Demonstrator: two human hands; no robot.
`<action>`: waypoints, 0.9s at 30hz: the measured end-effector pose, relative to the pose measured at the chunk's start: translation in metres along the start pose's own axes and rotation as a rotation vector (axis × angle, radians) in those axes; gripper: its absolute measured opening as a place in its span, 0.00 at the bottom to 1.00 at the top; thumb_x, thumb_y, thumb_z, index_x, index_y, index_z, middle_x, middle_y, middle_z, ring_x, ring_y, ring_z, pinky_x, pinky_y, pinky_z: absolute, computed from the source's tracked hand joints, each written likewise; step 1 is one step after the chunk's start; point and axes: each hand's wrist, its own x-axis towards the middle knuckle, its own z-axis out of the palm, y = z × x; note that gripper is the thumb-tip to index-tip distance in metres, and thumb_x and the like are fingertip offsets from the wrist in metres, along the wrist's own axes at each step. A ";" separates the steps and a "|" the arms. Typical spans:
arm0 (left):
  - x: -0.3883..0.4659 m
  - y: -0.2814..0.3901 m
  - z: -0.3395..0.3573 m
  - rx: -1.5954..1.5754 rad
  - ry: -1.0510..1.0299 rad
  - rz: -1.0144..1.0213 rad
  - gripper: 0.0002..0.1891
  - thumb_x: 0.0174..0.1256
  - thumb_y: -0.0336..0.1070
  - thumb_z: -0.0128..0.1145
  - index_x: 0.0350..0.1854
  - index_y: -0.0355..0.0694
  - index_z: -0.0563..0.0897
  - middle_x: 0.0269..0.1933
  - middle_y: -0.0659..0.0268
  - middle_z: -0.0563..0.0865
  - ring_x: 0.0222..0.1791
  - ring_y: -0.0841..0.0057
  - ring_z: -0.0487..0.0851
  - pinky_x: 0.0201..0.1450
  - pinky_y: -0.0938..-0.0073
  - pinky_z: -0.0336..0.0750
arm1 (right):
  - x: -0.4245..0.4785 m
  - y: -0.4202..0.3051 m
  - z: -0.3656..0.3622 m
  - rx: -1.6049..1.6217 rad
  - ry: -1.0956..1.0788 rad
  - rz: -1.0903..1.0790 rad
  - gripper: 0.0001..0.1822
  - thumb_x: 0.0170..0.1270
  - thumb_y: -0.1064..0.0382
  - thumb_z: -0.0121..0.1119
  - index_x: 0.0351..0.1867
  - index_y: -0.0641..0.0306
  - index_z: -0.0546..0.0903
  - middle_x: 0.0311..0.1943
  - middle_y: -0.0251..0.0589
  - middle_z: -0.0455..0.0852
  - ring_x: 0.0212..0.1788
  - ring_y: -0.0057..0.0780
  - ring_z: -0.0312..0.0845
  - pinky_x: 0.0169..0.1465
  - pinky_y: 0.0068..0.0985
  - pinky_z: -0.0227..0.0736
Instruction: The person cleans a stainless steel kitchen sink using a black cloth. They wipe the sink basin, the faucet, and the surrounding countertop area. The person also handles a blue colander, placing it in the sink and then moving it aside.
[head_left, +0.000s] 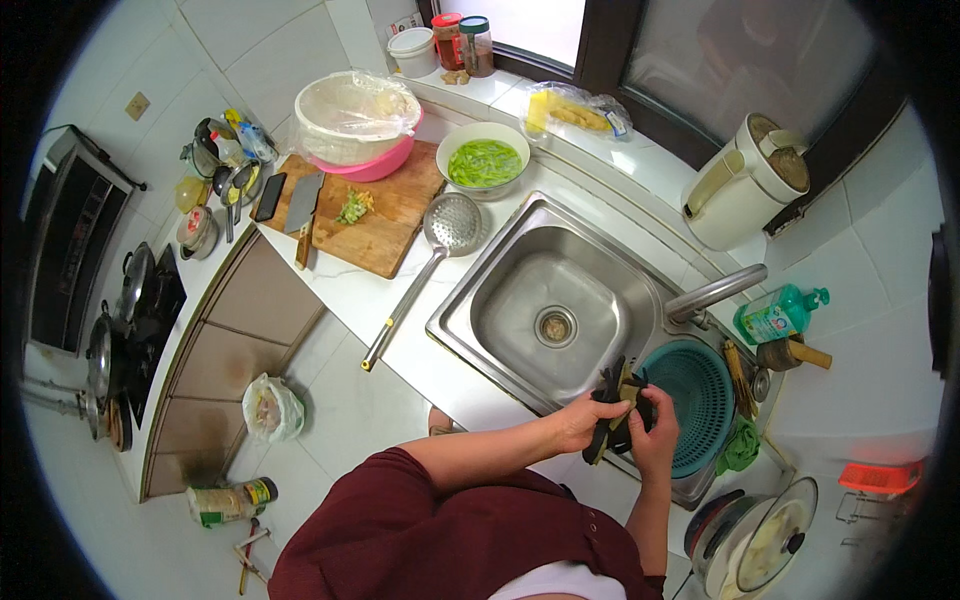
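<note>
Before my chest, at the near edge of the steel sink (517, 315), I hold a black and olive-green bundle (619, 409) that looks like fabric, perhaps gloves. My left hand (581, 424) grips its left side with the thumb on top. On its right side, my right hand (657, 435) pinches it between thumb and fingers. Parts of the bundle are hidden by my fingers. Just beyond my right hand, a teal plastic colander (694, 409) rests over the right part of the sink. The chrome faucet (716, 292) reaches up and right, beside the basin.
A slotted ladle (450, 225) lies left of the sink. Chopped vegetables (354, 206) and a cleaver (304, 206) are on a wooden cutting board (390, 240). A bowl of sliced greens (484, 161) stands behind. Green soap bottle (776, 315) and glass-lidded pot (776, 536) are right.
</note>
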 end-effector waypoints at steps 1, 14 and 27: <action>-0.004 0.003 0.002 0.005 0.008 0.002 0.17 0.62 0.31 0.57 0.54 0.42 0.73 0.49 0.67 0.79 0.48 0.73 0.78 0.52 0.65 0.75 | 0.000 -0.004 0.003 0.012 -0.005 -0.013 0.16 0.50 0.74 0.56 0.43 0.65 0.74 0.47 0.50 0.78 0.48 0.46 0.75 0.49 0.34 0.70; -0.060 0.074 0.000 0.847 0.108 0.197 0.29 0.57 0.46 0.63 0.58 0.40 0.69 0.51 0.63 0.73 0.52 0.77 0.71 0.57 0.76 0.65 | 0.011 -0.008 0.071 0.336 0.001 0.136 0.11 0.53 0.74 0.58 0.39 0.63 0.73 0.34 0.32 0.77 0.38 0.21 0.72 0.44 0.20 0.68; -0.068 0.516 -0.048 1.363 0.872 1.547 0.24 0.52 0.37 0.59 0.51 0.29 0.72 0.48 0.47 0.77 0.51 0.56 0.74 0.55 0.64 0.68 | 0.032 -0.074 0.184 0.443 0.081 0.369 0.11 0.56 0.75 0.58 0.39 0.62 0.72 0.34 0.29 0.76 0.38 0.16 0.72 0.43 0.15 0.66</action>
